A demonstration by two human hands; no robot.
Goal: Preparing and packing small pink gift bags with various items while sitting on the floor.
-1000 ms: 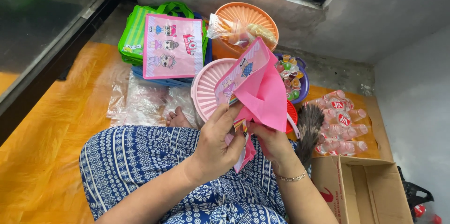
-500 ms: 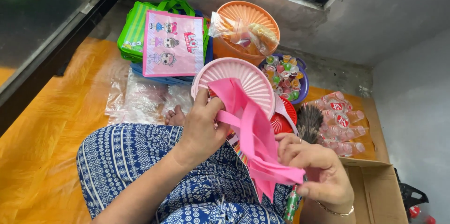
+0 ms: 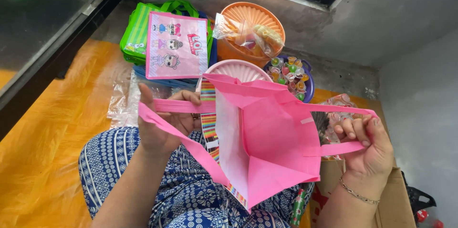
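A pink fabric tote bag (image 3: pixel 267 137) hangs spread wide over my lap, its mouth facing me, a striped edge showing on its left side. My left hand (image 3: pixel 164 123) grips the bag's left strap, which loops around the palm. My right hand (image 3: pixel 369 144) holds the right strap, pulled out to the right, with a thin bracelet on the wrist. Both straps are taut.
Behind the bag stand a pink cartoon-print bag (image 3: pixel 176 46) on green bags (image 3: pixel 138 30), an orange basket (image 3: pixel 253 23) with wrapped snacks, a pink basket (image 3: pixel 236 68) and a purple bowl of jelly cups (image 3: pixel 291 73). A cardboard box (image 3: pixel 396 209) is at right, clear plastic (image 3: pixel 121 101) on the orange floor.
The bag went from a folded bunch held up in both hands to being pulled apart by its straps, and its mouth now stands wide.
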